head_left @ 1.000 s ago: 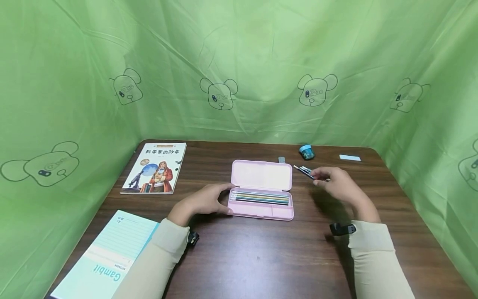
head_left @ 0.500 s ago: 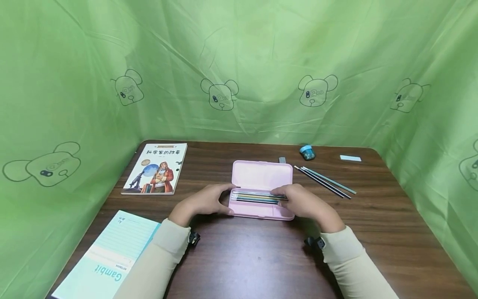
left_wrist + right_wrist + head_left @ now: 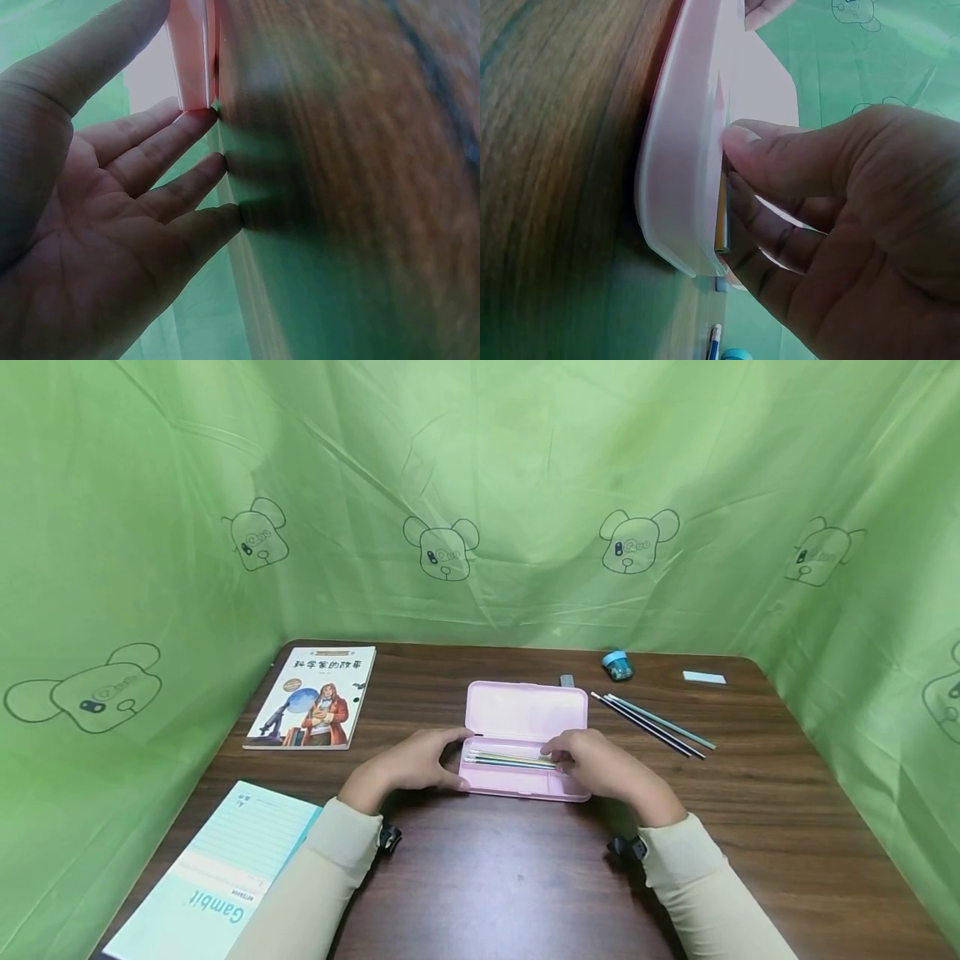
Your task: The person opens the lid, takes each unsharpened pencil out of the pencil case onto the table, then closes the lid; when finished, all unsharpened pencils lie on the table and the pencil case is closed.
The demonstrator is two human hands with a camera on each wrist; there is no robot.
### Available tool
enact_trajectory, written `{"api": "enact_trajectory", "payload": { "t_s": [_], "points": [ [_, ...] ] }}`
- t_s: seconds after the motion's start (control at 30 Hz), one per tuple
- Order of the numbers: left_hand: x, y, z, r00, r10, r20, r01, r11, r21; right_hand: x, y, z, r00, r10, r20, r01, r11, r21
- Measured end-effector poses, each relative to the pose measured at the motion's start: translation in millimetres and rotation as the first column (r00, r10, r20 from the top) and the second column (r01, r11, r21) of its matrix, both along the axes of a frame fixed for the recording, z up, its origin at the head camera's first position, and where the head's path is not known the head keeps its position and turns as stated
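Note:
A pink pencil case [image 3: 517,782] lies with its lid raised on the brown table. My left hand [image 3: 412,762] holds its left end, thumb at the near corner and fingers at the far one. In the left wrist view the fingertips meet the end wall of the case. My right hand [image 3: 606,770] reaches over the right side and pinches the right ends of several pencils [image 3: 510,762] lying in the long compartment. A yellow pencil [image 3: 722,214] shows beneath the thumb in the right wrist view. The fingers hide part of the bunch.
More pencils [image 3: 652,727] lie right of the case. Behind stand a grey eraser [image 3: 567,681], a blue pencil sharpener [image 3: 617,666] and a pale blue strip [image 3: 704,677]. A book [image 3: 311,699] and a notebook [image 3: 217,868] lie at left. A green curtain [image 3: 525,460] surrounds the table.
My right hand has left the loose pencils on the table and come left to the case. The pencils inside now sit more tightly bunched under its fingers. My left hand has stayed put.

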State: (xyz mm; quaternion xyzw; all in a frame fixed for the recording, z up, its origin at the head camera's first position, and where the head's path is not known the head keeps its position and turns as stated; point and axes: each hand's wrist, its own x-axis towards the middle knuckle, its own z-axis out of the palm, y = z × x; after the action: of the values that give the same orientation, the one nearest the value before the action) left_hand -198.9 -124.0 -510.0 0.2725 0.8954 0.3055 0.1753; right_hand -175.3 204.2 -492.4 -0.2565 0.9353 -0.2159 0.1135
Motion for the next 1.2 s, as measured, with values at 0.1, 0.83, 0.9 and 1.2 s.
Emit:
{"api": "enact_trajectory", "payload": {
  "t_s": [0.1, 0.83, 0.9, 1.2],
  "points": [
    [-0.6, -0.2, -0.4, 1.000, -0.005, -0.005, 0.005, 1.000, -0.001, -0.2, -0.1, 0.2, 1.000, 0.003, -0.002, -0.003, 1.000, -0.005],
    [-0.7, 0.2, 0.2, 1.000, -0.007, 0.000, 0.007, 1.000, -0.007, 0.4, 3.5, -1.8, 0.997, 0.071, -0.025, -0.071, 0.997, 0.001],
    [-0.4, 0.2, 0.3, 1.000, -0.006, 0.001, 0.006, 1.000, -0.006, 0.1, 3.4, -2.6, 0.997, 0.073, -0.020, -0.073, 0.997, 0.001],
    [-0.2, -0.1, 1.1, 1.000, -0.004, 0.006, 0.004, 1.000, -0.001, 0.5, 4.7, 0.2, 0.997, 0.057, -0.048, -0.058, 0.998, -0.016]
  ]
}}
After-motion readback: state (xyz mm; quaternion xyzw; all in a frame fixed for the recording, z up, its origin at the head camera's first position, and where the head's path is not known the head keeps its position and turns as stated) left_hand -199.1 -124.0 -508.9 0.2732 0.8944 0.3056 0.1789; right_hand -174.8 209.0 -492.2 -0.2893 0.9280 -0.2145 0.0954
